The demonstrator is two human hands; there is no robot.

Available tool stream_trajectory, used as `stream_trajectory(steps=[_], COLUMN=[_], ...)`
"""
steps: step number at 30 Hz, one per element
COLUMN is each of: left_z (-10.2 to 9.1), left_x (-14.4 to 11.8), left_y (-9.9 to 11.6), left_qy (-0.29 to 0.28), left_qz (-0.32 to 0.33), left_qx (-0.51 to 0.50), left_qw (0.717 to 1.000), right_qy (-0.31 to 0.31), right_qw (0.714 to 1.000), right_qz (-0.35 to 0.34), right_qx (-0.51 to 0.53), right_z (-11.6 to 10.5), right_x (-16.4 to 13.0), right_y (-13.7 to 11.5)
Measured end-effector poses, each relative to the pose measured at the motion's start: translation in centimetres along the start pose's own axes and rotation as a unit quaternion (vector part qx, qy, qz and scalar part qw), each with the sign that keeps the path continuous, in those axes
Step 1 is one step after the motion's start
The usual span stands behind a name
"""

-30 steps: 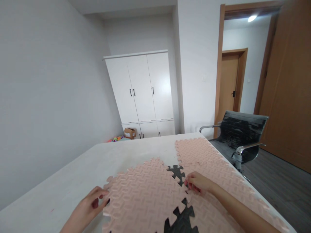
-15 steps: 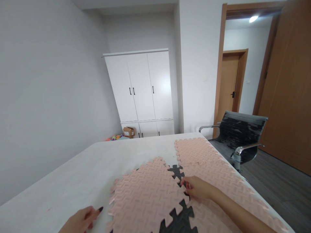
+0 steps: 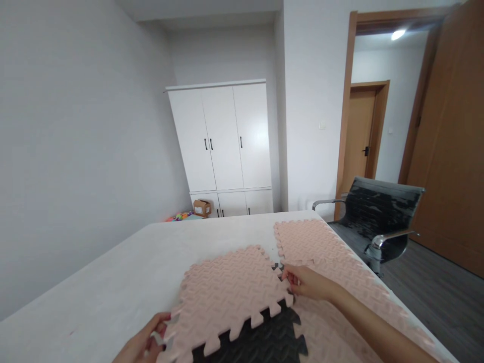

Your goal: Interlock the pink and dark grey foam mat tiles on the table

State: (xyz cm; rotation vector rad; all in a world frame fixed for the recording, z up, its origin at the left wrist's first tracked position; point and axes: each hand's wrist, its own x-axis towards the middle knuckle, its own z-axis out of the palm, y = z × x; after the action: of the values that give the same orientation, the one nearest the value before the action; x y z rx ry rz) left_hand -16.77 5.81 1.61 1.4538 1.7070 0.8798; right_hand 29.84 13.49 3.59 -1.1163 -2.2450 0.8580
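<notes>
A pink foam puzzle mat tile lies tilted on the white table, partly over a dark grey tile. My left hand pinches the pink tile's near left corner at the bottom of the view. My right hand grips the tile's right corner, fingers closed on its toothed edge. More pink tiles, joined together, lie along the table's right side, under my right forearm.
A black office chair stands right of the table. A white wardrobe is against the far wall, with a small cardboard box and coloured toys on the floor beside it. An open wooden door is at the right.
The pink tile has shifted away from me, uncovering more of the dark grey tile. My left hand let go, drew back, then took hold of the tile's near left corner again.
</notes>
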Motion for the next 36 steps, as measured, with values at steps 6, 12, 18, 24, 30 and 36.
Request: stream_trajectory(steps=[6, 12, 18, 24, 30, 36], left_z=[-0.1, 6.1, 8.4, 8.9, 9.8, 9.7], left_x=[9.4, 20.3, 25.7, 26.0, 25.4, 25.6], left_y=[8.4, 8.9, 6.1, 4.0, 3.7, 5.0], left_qy=[-0.009, 0.019, 0.057, 0.077, 0.193, 0.226], left_qz=[-0.032, -0.006, 0.031, 0.047, 0.084, 0.156], left_qx=[-0.002, 0.120, 0.234, 0.280, 0.287, 0.263], left_qw=[0.999, 0.993, 0.970, 0.956, 0.934, 0.925], right_qy=[-0.001, 0.052, 0.056, 0.054, 0.069, 0.099], right_qw=[0.999, 0.989, 0.981, 0.982, 0.984, 0.983], right_qz=[0.036, 0.091, 0.102, 0.094, 0.087, 0.072], right_qx=[-0.019, -0.100, -0.155, -0.156, -0.137, -0.139], right_z=[-3.0, -2.9, -0.9, -0.4, -1.0, -1.8], right_x=[5.9, 10.4, 11.6, 11.4, 11.0, 10.5], right_y=[3.0, 7.2, 8.4, 9.0, 8.9, 8.5])
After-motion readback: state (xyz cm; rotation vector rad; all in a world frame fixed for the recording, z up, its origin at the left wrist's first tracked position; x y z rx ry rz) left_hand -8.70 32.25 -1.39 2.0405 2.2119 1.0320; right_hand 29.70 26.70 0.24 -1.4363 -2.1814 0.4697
